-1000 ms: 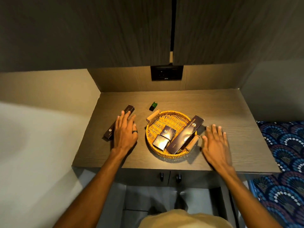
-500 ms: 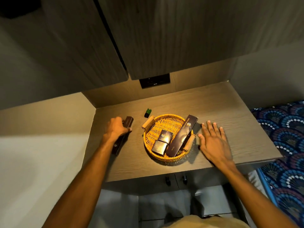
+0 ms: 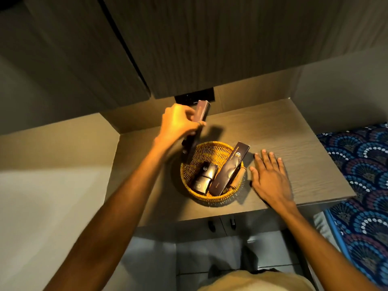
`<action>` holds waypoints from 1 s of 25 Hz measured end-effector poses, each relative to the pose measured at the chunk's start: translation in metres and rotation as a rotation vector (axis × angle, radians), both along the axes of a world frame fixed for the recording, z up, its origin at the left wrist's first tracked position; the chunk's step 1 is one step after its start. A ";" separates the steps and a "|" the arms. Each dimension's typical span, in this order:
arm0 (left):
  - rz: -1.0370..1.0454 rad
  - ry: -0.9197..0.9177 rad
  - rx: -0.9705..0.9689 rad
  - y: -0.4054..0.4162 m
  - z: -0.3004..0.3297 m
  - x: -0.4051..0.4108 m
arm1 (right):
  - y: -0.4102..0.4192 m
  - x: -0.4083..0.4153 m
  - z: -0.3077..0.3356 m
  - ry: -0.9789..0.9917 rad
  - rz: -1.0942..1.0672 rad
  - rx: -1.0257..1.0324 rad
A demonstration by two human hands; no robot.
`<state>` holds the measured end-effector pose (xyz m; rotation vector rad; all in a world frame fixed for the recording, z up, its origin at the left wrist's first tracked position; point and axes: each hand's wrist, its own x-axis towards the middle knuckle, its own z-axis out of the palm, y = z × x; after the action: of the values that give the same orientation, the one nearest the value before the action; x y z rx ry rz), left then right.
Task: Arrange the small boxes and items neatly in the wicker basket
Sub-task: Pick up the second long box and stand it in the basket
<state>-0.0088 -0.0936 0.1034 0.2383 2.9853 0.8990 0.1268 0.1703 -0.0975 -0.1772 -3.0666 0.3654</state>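
Note:
A round wicker basket [image 3: 210, 151] sits on the wooden shelf [image 3: 283, 131]. Inside it lie two small dark boxes [image 3: 204, 177] and one long dark box [image 3: 228, 169] that leans on the right rim beside a wooden handle [image 3: 238, 179]. My left hand [image 3: 178, 122] is raised over the basket's left rim and grips a second long dark box [image 3: 201, 111], held nearly upright with its lower end near the rim. My right hand [image 3: 270, 177] lies flat on the shelf just right of the basket, fingers spread, holding nothing.
Dark cupboard doors [image 3: 189, 45] hang low over the shelf, with a black socket plate [image 3: 195, 97] on the back wall. A blue patterned fabric [image 3: 361, 175] lies to the right. Drawer knobs [image 3: 222, 224] sit below the shelf's front edge.
My left hand has lifted the long box off the shelf and carried it right, over the basket's left rim. The right hand stayed put. The view tilted.

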 end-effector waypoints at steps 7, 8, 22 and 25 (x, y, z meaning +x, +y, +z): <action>-0.047 -0.029 -0.197 0.023 -0.052 0.000 | 0.000 -0.004 -0.001 0.018 -0.008 0.003; -0.034 -0.023 -0.224 0.022 -0.057 0.002 | 0.000 -0.004 -0.002 0.018 -0.007 0.003; -0.013 0.109 -0.213 0.025 -0.084 0.027 | -0.002 -0.004 0.001 0.021 -0.011 0.004; -0.033 0.113 -0.250 0.029 -0.083 0.026 | -0.002 -0.004 0.003 0.016 -0.008 -0.002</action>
<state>0.0173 -0.0651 0.0207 0.3414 3.1451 0.5174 0.1231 0.1678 -0.0949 -0.1850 -3.0492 0.3681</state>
